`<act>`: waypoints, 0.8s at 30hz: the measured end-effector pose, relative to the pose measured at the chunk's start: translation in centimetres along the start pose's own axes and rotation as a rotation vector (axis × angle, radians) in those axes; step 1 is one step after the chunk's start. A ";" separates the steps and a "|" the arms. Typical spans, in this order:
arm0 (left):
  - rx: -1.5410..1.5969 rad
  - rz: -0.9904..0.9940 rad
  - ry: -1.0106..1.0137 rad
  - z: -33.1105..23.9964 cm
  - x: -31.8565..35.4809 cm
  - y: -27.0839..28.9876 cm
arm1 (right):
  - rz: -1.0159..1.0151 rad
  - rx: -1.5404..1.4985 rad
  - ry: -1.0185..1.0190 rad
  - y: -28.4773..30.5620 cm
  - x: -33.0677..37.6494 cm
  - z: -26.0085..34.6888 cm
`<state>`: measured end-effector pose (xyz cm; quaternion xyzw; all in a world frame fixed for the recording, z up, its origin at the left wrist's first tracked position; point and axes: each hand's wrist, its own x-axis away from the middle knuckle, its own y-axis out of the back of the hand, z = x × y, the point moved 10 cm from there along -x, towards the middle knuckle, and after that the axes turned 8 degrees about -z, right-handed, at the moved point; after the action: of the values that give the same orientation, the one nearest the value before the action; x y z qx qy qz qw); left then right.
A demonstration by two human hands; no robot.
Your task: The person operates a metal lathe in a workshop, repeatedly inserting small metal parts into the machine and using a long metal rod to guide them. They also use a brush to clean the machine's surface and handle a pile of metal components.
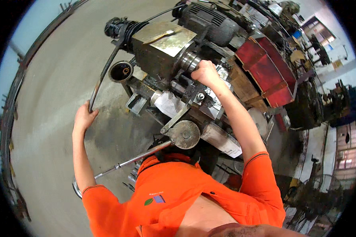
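Gripping a long dark lever (103,75) in the closed left hand (84,115), the person is pressing the fisted right hand (205,72) at the lathe (166,55) spindle; probably setting up, needing steady lever control.

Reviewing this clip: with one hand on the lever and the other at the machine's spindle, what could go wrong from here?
1. The right hand rests right against the shiny spindle; if it turns, fingers may get caught.
2. The left hand grips the long dark lever; an accidental pull might engage the machine.
3. The loose orange shirt hangs close to the handwheel and could snag.
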<state>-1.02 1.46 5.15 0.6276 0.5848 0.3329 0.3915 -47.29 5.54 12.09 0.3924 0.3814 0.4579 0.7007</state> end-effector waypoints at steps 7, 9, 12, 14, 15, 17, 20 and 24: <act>-0.171 -0.090 0.086 4.0 5.3 1.6 | -0.027 -0.005 0.039 -0.2 -0.5 -0.2; -0.268 -0.089 0.129 5.2 4.2 1.2 | 0.014 -0.001 0.026 -0.3 -0.4 0.1; -0.446 -0.144 0.059 6.3 1.9 1.4 | -0.009 -0.033 0.022 -0.2 -0.3 -0.8; -0.569 -0.214 -0.030 8.4 -1.2 3.6 | -0.033 -0.020 0.012 0.1 0.0 -0.5; -0.618 -0.256 -0.069 10.0 -3.4 5.3 | 0.032 -0.006 0.001 -0.2 0.0 -0.3; -0.794 -0.274 -0.154 12.4 -7.0 6.9 | -0.085 -0.004 0.012 0.7 -0.1 0.5; -0.774 -0.301 -0.204 13.9 -9.2 7.3 | -0.058 0.023 0.007 0.7 -0.2 0.5; -0.743 -0.256 -0.138 12.9 -9.9 6.9 | -0.064 0.079 0.116 0.9 0.1 1.0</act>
<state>12.62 -9.75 5.49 0.3864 0.4704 0.4272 0.6685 -46.62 5.69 13.26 0.3802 0.4516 0.4418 0.6755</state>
